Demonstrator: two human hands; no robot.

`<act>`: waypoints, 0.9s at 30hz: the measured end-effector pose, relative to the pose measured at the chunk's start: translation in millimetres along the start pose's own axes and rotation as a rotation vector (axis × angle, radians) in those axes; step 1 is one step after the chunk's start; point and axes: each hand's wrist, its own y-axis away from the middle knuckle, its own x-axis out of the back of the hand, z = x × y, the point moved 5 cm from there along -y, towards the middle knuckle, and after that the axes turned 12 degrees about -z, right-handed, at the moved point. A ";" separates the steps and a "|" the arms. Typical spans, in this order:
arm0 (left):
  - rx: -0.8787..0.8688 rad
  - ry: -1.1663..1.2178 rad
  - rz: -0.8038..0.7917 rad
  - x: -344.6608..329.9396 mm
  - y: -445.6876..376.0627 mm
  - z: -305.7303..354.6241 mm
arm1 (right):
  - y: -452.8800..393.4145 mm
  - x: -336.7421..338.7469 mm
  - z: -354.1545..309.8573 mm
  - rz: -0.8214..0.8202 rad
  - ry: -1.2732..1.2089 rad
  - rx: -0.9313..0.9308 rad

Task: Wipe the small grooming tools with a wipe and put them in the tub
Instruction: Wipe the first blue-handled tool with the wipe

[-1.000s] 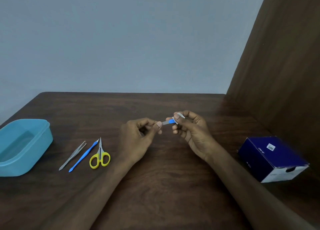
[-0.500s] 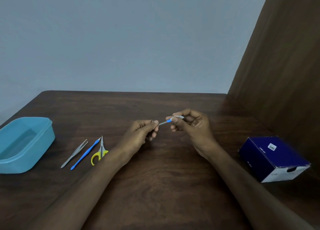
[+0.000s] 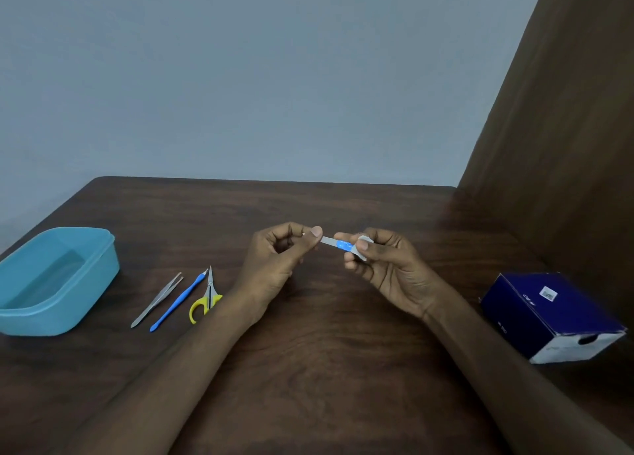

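Navy box (image 3: 549, 314) on the right: label and print too small to read. Small blue-handled tool (image 3: 338, 243) above the surface (image 3: 326, 351): left hand (image 3: 274, 266) fingers pinch its metal tip, right hand (image 3: 384, 266) fingers pinch the white wipe (image 3: 363, 247) round its handle. Tool type unclear. Tub (image 3: 51, 279) far left.

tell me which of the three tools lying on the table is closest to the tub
The silver tweezers: they lie leftmost of the row, nearest the blue tub. The blue-handled tool and yellow-handled scissors lie further right.
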 end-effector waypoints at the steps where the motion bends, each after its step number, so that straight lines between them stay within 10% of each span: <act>1: -0.007 0.022 0.013 0.3 -0.2 -0.8 | 0.1 -1.1 1.4 -0.018 -0.005 -0.007; 27: -0.107 -0.433 0.202 6.2 32.5 13.2 | 8.1 -10.2 21.9 0.264 0.512 0.041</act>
